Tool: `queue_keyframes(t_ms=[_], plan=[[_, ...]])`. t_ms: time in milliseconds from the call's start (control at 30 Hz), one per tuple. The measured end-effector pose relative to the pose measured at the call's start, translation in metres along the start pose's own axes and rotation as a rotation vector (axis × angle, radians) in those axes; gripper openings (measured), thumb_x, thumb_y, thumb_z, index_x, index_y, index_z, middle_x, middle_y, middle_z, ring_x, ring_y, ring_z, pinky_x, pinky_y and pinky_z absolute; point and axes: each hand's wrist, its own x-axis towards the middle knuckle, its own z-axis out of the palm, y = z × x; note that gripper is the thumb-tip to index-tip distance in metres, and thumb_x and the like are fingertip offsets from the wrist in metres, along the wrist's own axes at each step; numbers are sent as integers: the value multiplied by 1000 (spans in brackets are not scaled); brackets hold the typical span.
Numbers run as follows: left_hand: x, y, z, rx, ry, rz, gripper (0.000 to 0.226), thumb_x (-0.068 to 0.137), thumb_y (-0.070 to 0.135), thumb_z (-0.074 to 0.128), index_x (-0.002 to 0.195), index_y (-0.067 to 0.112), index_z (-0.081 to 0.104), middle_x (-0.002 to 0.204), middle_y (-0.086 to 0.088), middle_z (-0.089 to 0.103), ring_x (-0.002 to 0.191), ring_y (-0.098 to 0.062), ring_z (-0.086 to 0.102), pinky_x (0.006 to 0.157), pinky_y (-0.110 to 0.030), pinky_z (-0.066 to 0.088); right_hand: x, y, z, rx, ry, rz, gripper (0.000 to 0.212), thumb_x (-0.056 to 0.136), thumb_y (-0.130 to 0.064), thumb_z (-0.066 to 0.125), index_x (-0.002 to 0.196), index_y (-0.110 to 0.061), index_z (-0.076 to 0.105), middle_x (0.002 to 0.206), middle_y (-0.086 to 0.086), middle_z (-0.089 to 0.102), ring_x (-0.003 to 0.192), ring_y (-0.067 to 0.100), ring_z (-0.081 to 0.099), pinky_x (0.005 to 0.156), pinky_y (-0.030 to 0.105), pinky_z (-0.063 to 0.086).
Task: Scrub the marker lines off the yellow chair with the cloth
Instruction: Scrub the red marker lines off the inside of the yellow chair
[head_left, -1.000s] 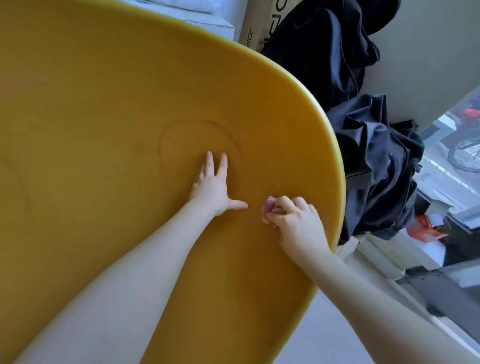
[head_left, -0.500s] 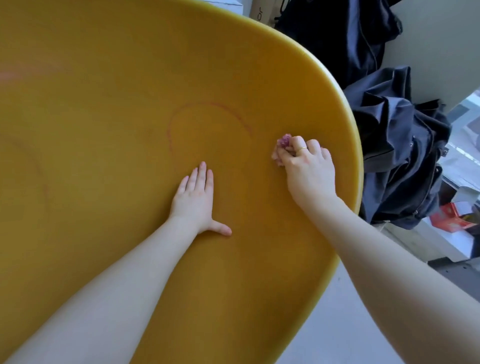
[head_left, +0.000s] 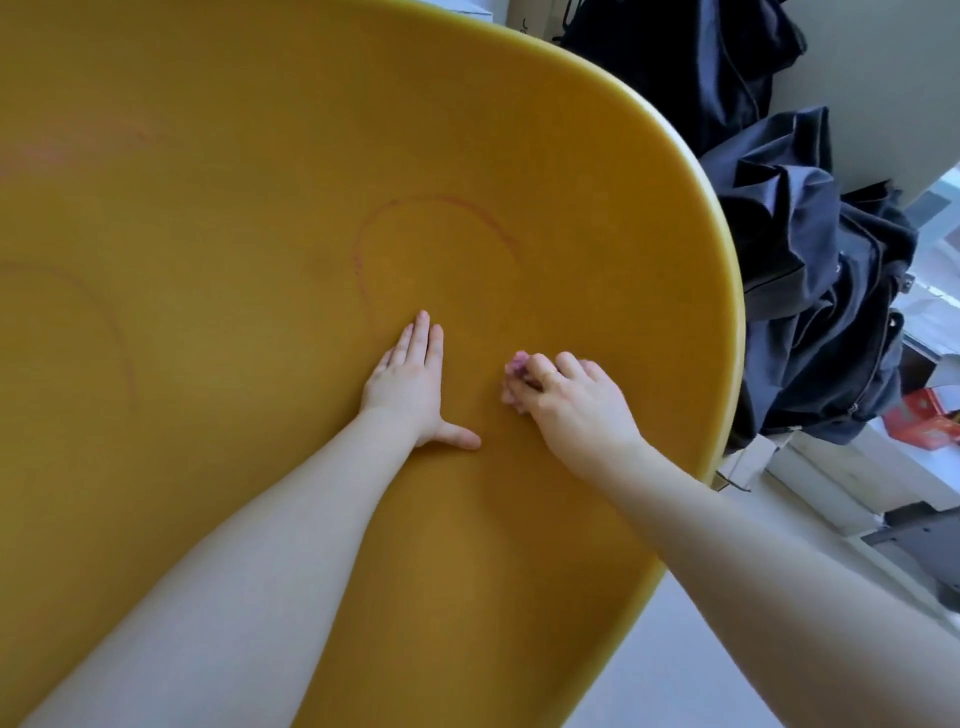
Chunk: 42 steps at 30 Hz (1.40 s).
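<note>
Since half a second ago, your right hand (head_left: 574, 402) has come back down the yellow chair (head_left: 260, 156), and now it sits just beside your left hand (head_left: 410, 387) instead of up near the rim. From your head camera, your right fingers are curled tight around the small pink cloth (head_left: 516, 375), and only a bit of it pokes out past your knuckles. You are pressing the cloth against the chair. Your left hand lies flat on the chair with the fingers straight and close together and the thumb stuck out to the side, holding nothing. One faint red marker line (head_left: 431, 208) curves like an arch just above your left fingertips. Another marker curve (head_left: 111, 332) shows far off to the left. Dark bags (head_left: 810, 291) are heaped past the chair's right edge
</note>
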Motion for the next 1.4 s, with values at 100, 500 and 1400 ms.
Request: queue_keyframes(t_ms=[100,500,1400], plan=[[4,-2,5,31,-3,-4,138,57,77,63,146,10,-19,152,-9,-28,144,-21,-14,116,-34,3,33,48,0,-195,85,102,44,85,-21,32,110,-12,67,95,10,64,73,28,57,64,34,38],[5,1,5,-7,3,-38,139,56,72,69,147,11,-16,153,-5,-27,144,-17,-13,117,-31,2,47,-27,36,152,-17,162,37,68,-21,59,103,-20,71,102,4,66,77,25,59,75,30,42],[-93,-58,-1,89,-143,-431,136,60,66,71,143,20,-26,149,-10,-34,143,-25,-16,116,-33,-2,29,-62,19,536,-137,-222,35,82,-17,41,99,-28,69,99,0,60,73,25,53,58,25,30]])
